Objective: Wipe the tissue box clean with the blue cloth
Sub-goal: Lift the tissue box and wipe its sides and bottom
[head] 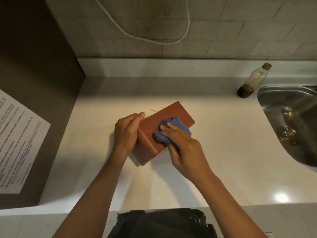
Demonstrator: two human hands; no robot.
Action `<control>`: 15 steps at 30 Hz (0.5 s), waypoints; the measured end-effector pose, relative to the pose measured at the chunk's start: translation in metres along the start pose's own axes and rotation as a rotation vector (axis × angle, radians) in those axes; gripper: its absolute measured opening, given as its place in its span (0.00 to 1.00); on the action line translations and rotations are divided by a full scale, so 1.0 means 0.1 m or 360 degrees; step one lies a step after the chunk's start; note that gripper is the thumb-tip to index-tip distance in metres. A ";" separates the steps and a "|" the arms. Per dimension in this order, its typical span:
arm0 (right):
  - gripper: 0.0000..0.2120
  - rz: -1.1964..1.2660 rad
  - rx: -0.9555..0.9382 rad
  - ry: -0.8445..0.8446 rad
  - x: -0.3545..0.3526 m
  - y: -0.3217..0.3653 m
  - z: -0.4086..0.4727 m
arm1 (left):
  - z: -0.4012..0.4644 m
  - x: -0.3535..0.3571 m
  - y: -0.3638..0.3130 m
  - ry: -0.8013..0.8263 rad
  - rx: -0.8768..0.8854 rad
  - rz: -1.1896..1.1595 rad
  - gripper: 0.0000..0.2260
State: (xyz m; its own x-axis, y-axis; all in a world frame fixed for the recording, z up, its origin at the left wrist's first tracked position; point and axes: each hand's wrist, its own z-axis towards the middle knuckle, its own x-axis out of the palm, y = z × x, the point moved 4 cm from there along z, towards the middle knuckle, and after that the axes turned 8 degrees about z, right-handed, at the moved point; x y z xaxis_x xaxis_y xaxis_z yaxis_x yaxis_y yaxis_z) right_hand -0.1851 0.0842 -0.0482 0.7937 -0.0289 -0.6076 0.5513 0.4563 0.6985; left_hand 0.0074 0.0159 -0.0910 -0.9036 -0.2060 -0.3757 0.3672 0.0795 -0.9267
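Now the reddish-brown rectangular tissue box [173, 115] is gripped by the left hand [127, 133] on the white surface [214, 134], while the crumpled blue cloth [171, 131] is pressed onto it by the right hand [185, 150].

The pale, glossy surface [197, 177] carries a reddish-brown tissue box [178, 115] lying flat near its middle. A grimy bottle [252, 81] stands upright near the back wall, just beside the steel sink [274, 100] set into it at right.

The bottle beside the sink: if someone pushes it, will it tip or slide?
The bottle looks tall and narrow, so a push near its cap would probably tip it. It seems nearly empty, with dark liquid only at the bottom, so likely light. Once down, its round body might roll toward the sink.
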 end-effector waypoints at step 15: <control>0.20 -0.0156 -0.0078 -0.0094 -0.27 -0.35 -0.01 | 0.02 0.04 0.11 0.0058 -0.0023 -0.0141 0.19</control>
State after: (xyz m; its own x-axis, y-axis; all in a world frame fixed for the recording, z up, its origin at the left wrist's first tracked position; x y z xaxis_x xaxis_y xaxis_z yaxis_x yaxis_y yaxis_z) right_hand -0.2265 0.0695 -0.0566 0.7512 -0.1272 -0.6477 0.6149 0.4913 0.6168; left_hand 0.0085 0.0138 -0.1032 -0.9399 -0.1774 -0.2917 0.2823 0.0767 -0.9563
